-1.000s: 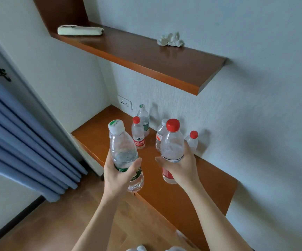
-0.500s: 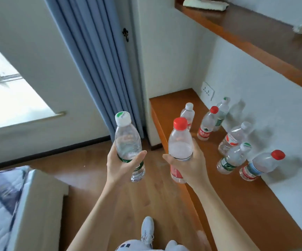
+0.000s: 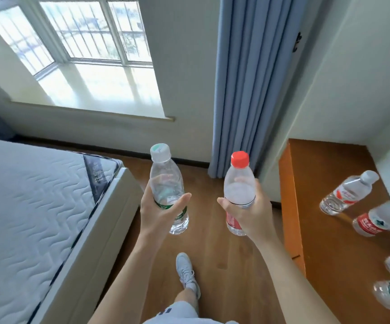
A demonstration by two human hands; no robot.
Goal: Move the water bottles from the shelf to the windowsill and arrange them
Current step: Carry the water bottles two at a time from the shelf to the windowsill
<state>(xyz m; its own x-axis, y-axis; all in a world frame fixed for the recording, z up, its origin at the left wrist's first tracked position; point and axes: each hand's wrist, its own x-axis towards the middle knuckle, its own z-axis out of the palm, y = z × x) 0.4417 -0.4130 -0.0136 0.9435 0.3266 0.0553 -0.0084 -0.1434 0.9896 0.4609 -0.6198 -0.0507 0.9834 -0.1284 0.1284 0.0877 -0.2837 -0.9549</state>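
Water bottle (image 3: 164,176) with a white cap and green label is upright in the left hand (image 3: 157,218), fingers curled round it. The right hand (image 3: 253,213) grips a red-capped bottle (image 3: 238,190) the same way, both over the wooden floor (image 3: 212,249). Other bottles (image 3: 346,195) are on the orange shelf (image 3: 325,242) at right, well apart from the windowsill (image 3: 110,90) ahead.

The person wears pale dark-marked shorts (image 3: 177,311) and a grey laced sneaker (image 3: 186,271).

A bedroom in a home; a bare quilted mattress (image 3: 32,206) on a bed frame, blue curtain (image 3: 247,78) beside a barred window (image 3: 84,33), wooden floor (image 3: 212,249).
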